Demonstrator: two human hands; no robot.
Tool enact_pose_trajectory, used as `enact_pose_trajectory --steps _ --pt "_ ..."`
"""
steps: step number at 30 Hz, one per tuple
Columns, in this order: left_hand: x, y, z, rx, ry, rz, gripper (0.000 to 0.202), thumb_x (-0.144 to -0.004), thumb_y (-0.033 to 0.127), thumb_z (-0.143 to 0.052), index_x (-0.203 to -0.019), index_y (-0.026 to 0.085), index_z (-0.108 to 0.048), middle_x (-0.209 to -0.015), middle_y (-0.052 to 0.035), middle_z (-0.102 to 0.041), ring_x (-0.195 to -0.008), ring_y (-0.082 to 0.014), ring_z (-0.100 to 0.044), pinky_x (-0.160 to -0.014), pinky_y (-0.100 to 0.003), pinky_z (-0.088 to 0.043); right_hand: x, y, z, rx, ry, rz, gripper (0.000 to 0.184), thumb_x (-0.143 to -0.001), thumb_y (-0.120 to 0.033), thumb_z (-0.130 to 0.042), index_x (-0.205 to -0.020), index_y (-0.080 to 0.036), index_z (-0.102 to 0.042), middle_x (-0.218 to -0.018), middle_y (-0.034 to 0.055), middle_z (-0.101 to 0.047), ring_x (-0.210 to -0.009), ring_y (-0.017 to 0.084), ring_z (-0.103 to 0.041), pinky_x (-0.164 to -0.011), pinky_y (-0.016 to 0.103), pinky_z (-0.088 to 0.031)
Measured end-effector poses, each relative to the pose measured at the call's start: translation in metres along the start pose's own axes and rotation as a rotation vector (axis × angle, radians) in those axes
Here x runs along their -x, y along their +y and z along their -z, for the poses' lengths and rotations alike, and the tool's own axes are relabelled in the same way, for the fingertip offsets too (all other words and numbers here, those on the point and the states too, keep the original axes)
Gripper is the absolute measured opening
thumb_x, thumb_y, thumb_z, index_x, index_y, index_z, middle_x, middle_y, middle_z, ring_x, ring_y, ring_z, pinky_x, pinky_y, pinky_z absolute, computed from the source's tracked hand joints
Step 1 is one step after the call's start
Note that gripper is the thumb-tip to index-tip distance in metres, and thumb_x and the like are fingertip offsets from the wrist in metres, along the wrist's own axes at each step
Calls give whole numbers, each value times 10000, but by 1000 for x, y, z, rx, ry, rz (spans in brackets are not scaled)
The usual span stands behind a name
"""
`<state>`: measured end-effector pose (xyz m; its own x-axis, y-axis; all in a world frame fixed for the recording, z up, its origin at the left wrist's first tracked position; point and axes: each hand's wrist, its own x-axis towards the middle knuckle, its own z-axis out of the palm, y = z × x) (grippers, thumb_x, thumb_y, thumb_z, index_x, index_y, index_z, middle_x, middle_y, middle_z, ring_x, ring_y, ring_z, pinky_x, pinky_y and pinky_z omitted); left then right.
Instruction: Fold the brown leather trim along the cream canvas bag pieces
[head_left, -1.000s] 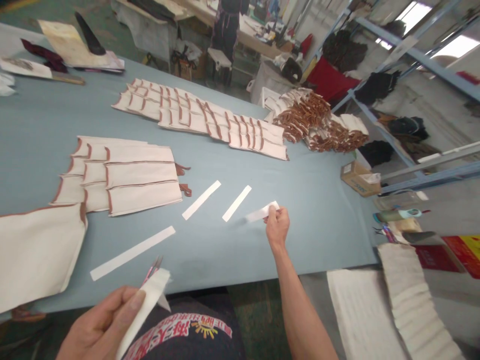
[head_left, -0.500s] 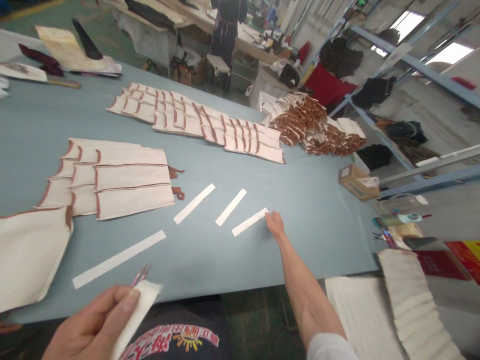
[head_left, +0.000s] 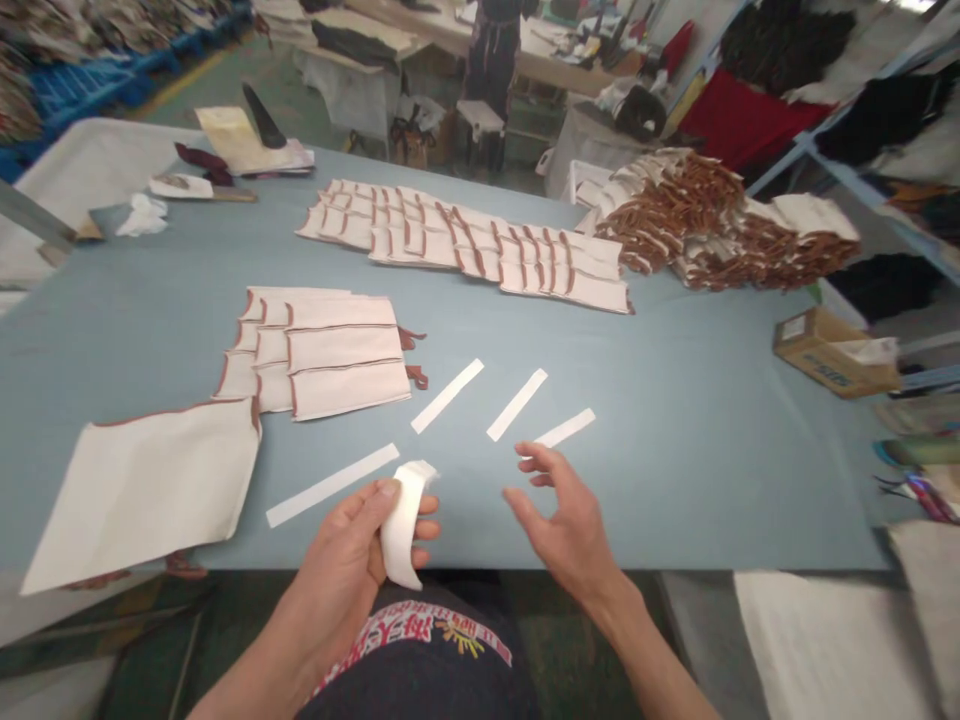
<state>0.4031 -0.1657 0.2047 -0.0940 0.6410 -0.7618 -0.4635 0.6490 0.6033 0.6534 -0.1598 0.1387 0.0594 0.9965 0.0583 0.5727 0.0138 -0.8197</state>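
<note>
My left hand [head_left: 352, 560] is closed around a bent white fabric strip [head_left: 403, 520] at the near edge of the blue table [head_left: 675, 450]. My right hand [head_left: 559, 520] hovers beside it with fingers spread and nothing in it. Just beyond my right hand lie three short white strips [head_left: 517, 404] side by side, the nearest one [head_left: 566, 429] close to my fingertips. A longer white strip [head_left: 334, 484] lies left of my left hand.
Cream pieces with brown edging lie overlapped at centre left [head_left: 322, 350] and in a long row farther back [head_left: 472, 245]. A large cream panel [head_left: 150, 490] sits at the left edge. Stacked trimmed pieces [head_left: 712, 230] and a cardboard box [head_left: 832, 350] are at right.
My right hand set the third short strip down on the table, let go and drew back toward me, now open. My left hand rose to the table edge. The view shifted right.
</note>
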Motion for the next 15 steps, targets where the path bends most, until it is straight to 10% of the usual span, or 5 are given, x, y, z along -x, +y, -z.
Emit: enact_pose_trajectory --steps 5,15 --pt "2 15 -16 72 -34 84 138 -982 132 -628 -981 131 -765 -1004 -147 -862 -750 -225 -816 -586 -283 -676 22 -60 -24 197 -1 698 457 -990 -184 -693 -1435 -200 -592 -1284 159 -788 -1177 272 -753 -988 405 -651" --pt "1 10 -14 146 -13 51 108 -966 105 -633 -939 133 -734 -1001 -148 -871 -892 -244 -847 -728 -287 -682 30 -75 -43 291 42 836 148 -1056 -152 -613 -1061 -259 -715 -802 24 -788 -643 190 -643 -626 339 -469"
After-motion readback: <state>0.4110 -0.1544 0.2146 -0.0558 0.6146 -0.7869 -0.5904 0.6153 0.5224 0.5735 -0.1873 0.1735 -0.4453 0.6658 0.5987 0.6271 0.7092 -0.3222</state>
